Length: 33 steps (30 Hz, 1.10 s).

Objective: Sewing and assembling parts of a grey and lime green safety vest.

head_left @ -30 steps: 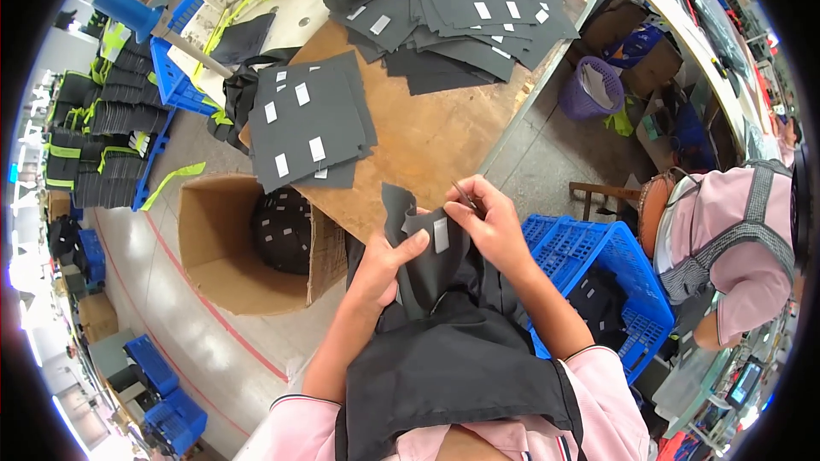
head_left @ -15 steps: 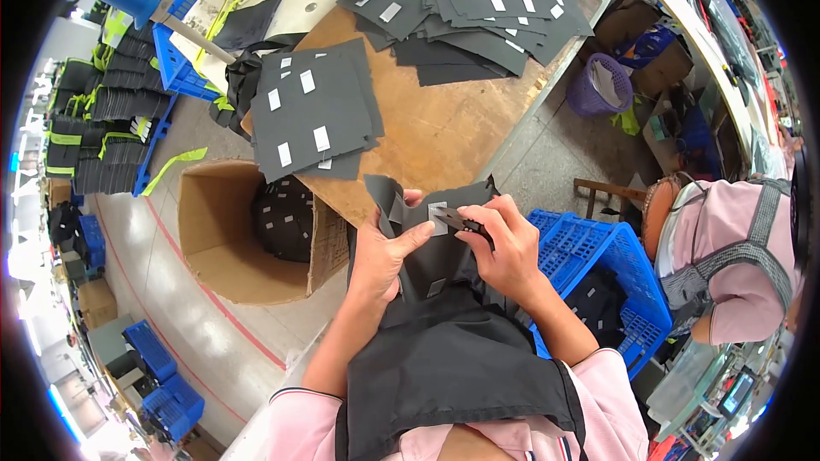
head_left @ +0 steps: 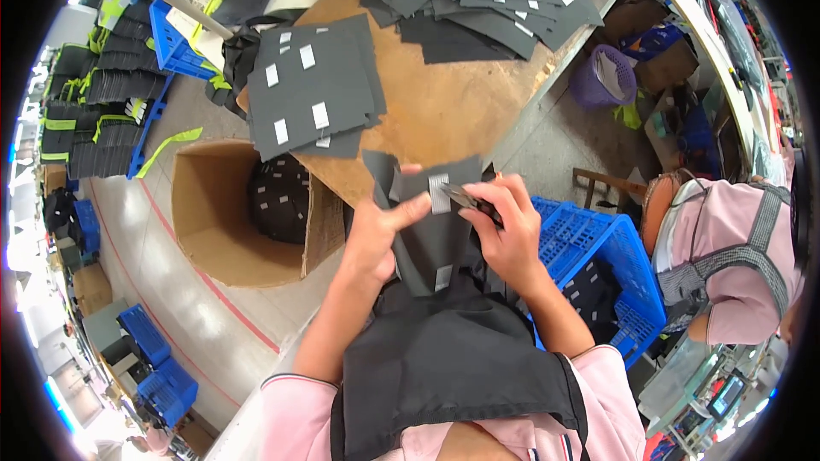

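Workshop floor, brown wooden table [head_left: 444, 111] in upper centre of frame. Lower centre: left hand [head_left: 376, 235] pinches a dark grey fabric piece [head_left: 423, 230] at its left edge, thumb on top. The piece is limp, bearing two small pale rectangular labels. Right hand [head_left: 504, 235] is closed on small snips [head_left: 465, 198] at the upper label. Left: cardboard box [head_left: 213, 213]. Beyond: stacked fabric pieces [head_left: 316, 85], upper left.

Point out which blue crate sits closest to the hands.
The blue crate just right of the right hand, holding dark pieces; the other blue crates sit far off.
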Each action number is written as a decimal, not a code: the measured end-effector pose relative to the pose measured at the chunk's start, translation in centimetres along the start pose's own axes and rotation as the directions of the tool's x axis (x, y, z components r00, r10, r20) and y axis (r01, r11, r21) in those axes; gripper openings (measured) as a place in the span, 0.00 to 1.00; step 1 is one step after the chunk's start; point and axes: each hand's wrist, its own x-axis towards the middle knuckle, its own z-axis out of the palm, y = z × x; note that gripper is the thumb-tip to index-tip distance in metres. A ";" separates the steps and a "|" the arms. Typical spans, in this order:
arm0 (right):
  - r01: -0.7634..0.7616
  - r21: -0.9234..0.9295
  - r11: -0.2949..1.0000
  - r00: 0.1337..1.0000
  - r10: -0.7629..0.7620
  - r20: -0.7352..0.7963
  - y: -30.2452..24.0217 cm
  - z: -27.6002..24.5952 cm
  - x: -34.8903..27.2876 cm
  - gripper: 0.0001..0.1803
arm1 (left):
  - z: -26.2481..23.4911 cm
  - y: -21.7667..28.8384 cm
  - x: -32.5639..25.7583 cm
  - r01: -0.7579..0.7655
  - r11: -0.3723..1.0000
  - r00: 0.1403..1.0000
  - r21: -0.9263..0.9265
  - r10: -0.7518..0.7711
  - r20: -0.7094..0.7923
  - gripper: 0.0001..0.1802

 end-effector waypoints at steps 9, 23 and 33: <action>-0.631 0.575 0.521 0.767 0.533 0.358 2.4 0.8 -0.1 0.20 | -3.3 4.1 4.0 -0.014 0.986 0.998 -0.165 0.002 -0.068 0.26; -0.340 0.158 0.927 0.927 0.358 -0.108 10.3 -0.2 12.2 0.08 | -9.5 10.9 12.5 -0.130 -0.118 0.330 0.984 0.931 0.155 0.47; 0.022 -0.465 0.885 0.998 -0.046 -0.040 15.0 0.2 24.8 0.29 | -10.4 4.3 12.2 0.045 -0.260 0.624 0.964 0.761 0.176 0.28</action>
